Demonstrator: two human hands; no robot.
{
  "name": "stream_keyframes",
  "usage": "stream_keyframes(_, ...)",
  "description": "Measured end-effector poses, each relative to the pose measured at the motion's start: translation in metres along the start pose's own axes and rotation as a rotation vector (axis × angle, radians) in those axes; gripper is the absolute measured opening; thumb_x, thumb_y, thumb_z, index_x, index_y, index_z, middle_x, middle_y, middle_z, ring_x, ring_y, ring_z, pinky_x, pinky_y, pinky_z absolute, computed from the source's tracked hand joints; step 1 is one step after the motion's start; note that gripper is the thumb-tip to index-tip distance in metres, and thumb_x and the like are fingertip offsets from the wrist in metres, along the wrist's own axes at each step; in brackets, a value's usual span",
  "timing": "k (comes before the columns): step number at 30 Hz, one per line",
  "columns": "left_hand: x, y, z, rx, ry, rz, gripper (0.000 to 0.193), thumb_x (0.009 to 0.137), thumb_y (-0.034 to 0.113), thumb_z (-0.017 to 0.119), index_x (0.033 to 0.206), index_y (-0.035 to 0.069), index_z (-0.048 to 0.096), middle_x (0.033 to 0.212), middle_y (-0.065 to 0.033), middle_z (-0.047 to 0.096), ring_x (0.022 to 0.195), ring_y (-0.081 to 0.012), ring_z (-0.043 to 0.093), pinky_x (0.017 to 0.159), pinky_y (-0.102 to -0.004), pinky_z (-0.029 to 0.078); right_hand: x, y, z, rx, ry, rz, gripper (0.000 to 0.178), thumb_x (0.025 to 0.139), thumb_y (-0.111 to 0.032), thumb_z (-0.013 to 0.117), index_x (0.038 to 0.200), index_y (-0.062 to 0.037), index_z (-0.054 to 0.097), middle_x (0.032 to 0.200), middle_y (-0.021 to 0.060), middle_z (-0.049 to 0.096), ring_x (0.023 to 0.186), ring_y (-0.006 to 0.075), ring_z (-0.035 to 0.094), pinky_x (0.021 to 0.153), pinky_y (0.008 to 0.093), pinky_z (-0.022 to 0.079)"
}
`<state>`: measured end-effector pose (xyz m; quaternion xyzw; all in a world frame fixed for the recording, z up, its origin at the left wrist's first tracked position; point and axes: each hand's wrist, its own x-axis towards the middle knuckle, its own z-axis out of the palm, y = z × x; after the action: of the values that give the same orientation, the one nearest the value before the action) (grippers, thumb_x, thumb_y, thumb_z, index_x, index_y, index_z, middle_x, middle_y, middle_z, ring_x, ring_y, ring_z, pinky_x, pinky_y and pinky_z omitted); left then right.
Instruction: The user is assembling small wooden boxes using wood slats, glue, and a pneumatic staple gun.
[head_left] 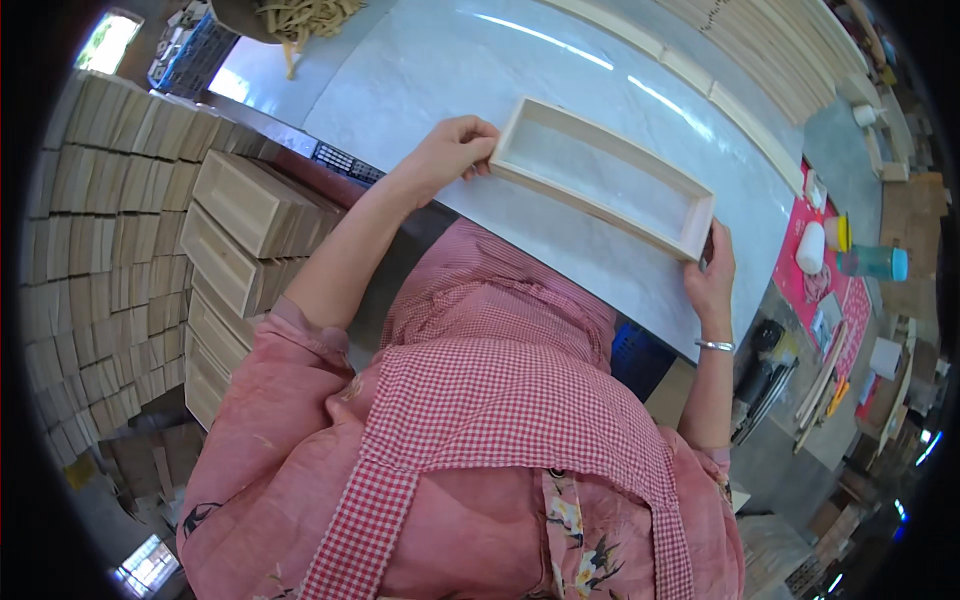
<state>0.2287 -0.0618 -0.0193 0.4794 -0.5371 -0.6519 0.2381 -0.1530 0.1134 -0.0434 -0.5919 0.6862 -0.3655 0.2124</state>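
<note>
A long, narrow rectangular frame of pale wood point(598, 211) lies at a slant over the table, its left end farther from me than its right. The pale tabletop colour shows inside its four thin walls; whether it has a bottom I cannot tell. At its left end, my left hand point(452, 157) is closed, thumb and curled fingers at the short side. My right hand point(712, 278) grips the other end near the corner, its fingers partly hidden behind the wood. Beneath is the glossy white table point(400, 90).
Pale wooden strips point(745, 40) line the table's far side. Tan curled strips point(312, 14) lie in a container at the far left. Stacked wooden boxes point(235, 215) and tall stacks of wood pieces point(110, 235) stand left. On the right are a teal bottle point(872, 262) and a white cylinder point(811, 247).
</note>
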Motion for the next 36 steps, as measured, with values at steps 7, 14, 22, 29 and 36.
stream_keyframes(7,0.016,-0.006,0.005,0.278,0.035,0.053,0.011,0.086,-0.004,0.057,0.093,0.0,0.065,0.074,-0.0039,0.061,0.061,-0.0099,0.055,0.054,-0.0194,0.043,-0.002,0.012,0.007,0.214,0.066,0.021,0.06,0.08,0.014,0.057,0.138,-0.0017,0.054,0.108,0.0057,0.056,0.088,0.0165,0.055,0.081,0.0262,0.048)
stream_keyframes(14,0.013,-0.006,0.006,0.188,0.022,0.051,0.012,0.087,-0.003,0.056,0.095,0.0,0.064,0.076,-0.0045,0.062,0.061,-0.0102,0.054,0.055,-0.0207,0.044,0.0,0.015,0.004,0.225,0.058,0.038,0.057,0.083,0.014,0.057,0.137,-0.0013,0.055,0.11,0.0061,0.057,0.093,0.017,0.056,0.085,0.0263,0.048)
stream_keyframes(22,0.009,0.004,0.008,0.222,-0.015,-0.057,0.021,0.088,0.0,0.058,0.109,0.002,0.063,0.088,-0.0091,0.065,0.066,-0.0142,0.058,0.062,-0.0243,0.048,-0.001,0.008,-0.005,0.05,-0.002,-0.037,0.057,0.081,0.012,0.056,0.137,-0.0004,0.056,0.102,0.0058,0.055,0.082,0.0169,0.052,0.074,0.0255,0.045)
stream_keyframes(29,0.004,0.017,0.035,0.939,0.371,0.71,0.049,0.087,0.02,0.071,0.132,0.006,0.059,0.131,-0.0155,0.059,0.113,-0.0295,0.059,0.094,-0.0419,0.048,-0.002,0.001,-0.004,-0.006,-0.005,-0.036,0.056,0.082,0.01,0.052,0.137,-0.0003,0.055,0.104,0.0085,0.056,0.086,0.0213,0.054,0.077,0.0299,0.046)
stream_keyframes(36,0.031,0.038,0.193,1.337,-0.124,1.037,0.098,0.076,0.06,0.077,0.158,0.029,0.034,0.164,-0.0093,0.03,0.149,-0.0355,0.03,0.118,-0.0613,0.024,0.004,0.003,-0.008,-0.102,-0.064,-0.084,0.063,0.081,0.011,0.051,0.142,-0.0016,0.05,0.102,0.0126,0.056,0.084,0.0269,0.056,0.076,0.0345,0.047)
